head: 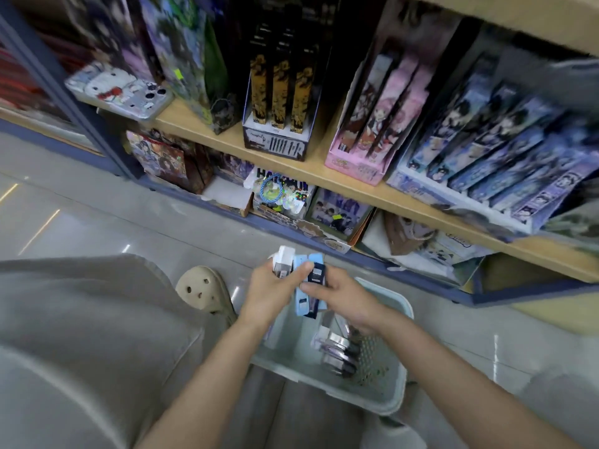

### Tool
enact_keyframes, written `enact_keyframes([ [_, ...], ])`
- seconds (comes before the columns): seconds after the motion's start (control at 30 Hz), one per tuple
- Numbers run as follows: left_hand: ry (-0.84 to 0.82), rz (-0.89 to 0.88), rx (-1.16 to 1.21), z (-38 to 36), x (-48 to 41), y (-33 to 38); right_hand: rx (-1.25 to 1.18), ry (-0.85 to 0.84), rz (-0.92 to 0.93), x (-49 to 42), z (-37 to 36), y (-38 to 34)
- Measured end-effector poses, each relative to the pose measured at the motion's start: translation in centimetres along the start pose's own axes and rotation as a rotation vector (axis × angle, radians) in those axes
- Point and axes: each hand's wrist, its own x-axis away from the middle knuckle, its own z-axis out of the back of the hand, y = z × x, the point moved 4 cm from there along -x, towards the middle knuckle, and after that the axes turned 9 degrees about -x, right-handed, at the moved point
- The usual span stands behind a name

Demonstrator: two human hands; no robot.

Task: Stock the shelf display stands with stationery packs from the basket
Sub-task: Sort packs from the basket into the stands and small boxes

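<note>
1. The basket [400, 322], pale green with a perforated floor, sits on the grey tiled floor and serves as the landmark here.
2. Just above the basket's far-left corner, both hands hold a bundle of stationery packs [303, 270]. It is made up of a white pack, light blue ones and a dark navy one, standing roughly upright.
3. The left hand [269, 294] is at the basket's left edge. Its fingers are curled round the white and light blue side of the bundle, and its thumb lies across the front.
4. The right hand [338, 294] is over the basket's far end. Its thumb presses on the lower part of the navy pack in a pinch, but the fingers behind the pack are hidden, so their lie cannot be told.
5. Inside the basket, more loose packs [337, 350] lie in a heap towards its right side, blurred.
6. Beyond the basket, a wooden shelf [201, 126] carries three display stands: a black and gold stand [275, 124], a pink stand [366, 144] to its right and a blue stand [486, 163] furthest right. Each is filled with tall, narrow packs.
7. At the shelf's left end, far from the basket, a phone [120, 89] in a cartoon-cat case lies flat.
8. Left of the basket and near it is a beige clog [204, 290], next to a grey trouser leg [81, 319].
</note>
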Motion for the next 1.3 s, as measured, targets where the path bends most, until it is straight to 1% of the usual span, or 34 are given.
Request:
enact_keyframes([
  [0.17, 0.098, 0.019, 0.199, 0.9, 2.6, 3.3, -0.133, 0.147, 0.05, 3.2, -0.1, -2.7],
  [0.23, 0.102, 0.043, 0.29, 1.3, 3.4, 4.4, -0.169, 0.168, 0.088, 4.6, -0.1, -3.9],
  [0.3, 0.104, 0.058, 0.323, 1.7, 3.9, 5.3, -0.156, 0.168, 0.119, 6.0, -0.2, -5.3],
  [0.4, 0.054, 0.059, 0.367, 2.0, 4.8, 6.6, -0.172, 0.141, 0.146, 7.7, -0.4, -7.2],
  [0.47, -0.048, 0.048, 0.351, 1.9, 5.6, 7.6, -0.172, 0.141, 0.163, 8.5, -0.7, -8.3],
  [0.53, -0.149, 0.022, 0.315, 1.7, 6.4, 8.7, -0.11, 0.168, 0.191, 9.0, -0.9, -9.2],
  [0.6, -0.187, -0.017, 0.329, 1.7, 6.9, 9.7, -0.008, 0.169, 0.224, 9.5, -1.3, -10.3],
  [0.77, -0.151, -0.053, 0.288, 2.1, 7.0, 12.0, 0.201, 0.25, 0.291, 10.2, -2.3, -13.1],
  [0.83, -0.145, -0.073, 0.295, 2.3, 6.9, 13.2, 0.25, 0.285, 0.331, 10.2, -2.3, -14.3],
  [0.9, -0.145, -0.097, 0.313, 2.5, 6.9, 14.7, 0.203, 0.311, 0.348, 10.4, -1.9, -15.8],
  [0.97, -0.141, -0.102, 0.363, 2.9, 6.8, 16.2, 0.077, 0.342, 0.351, 10.8, -1.3, -17.5],
  [1.0, -0.131, -0.109, 0.391, 3.3, 6.6, 17.1, 0.03, 0.383, 0.354, 11.1, -0.7, -18.5],
  [1.03, -0.123, -0.125, 0.417, 3.8, 6.3, 17.9, 0.015, 0.443, 0.349, 11.5, 0.1, -19.6],
  [1.1, -0.123, -0.167, 0.45, 4.6, 5.9, 19.6, 0.063, 0.536, 0.334, 12.4, 2.0, -21.4],
  [1.2, -0.125, -0.214, 0.474, 5.6, 5.1, 21.8, 0.043, 0.534, 0.356, 13.6, 3.6, -24.2],
  [1.3, -0.101, -0.263, 0.458, 6.0, 4.2, 23.5, 0.023, 0.446, 0.455, 14.8, 3.5, -26.9],
])
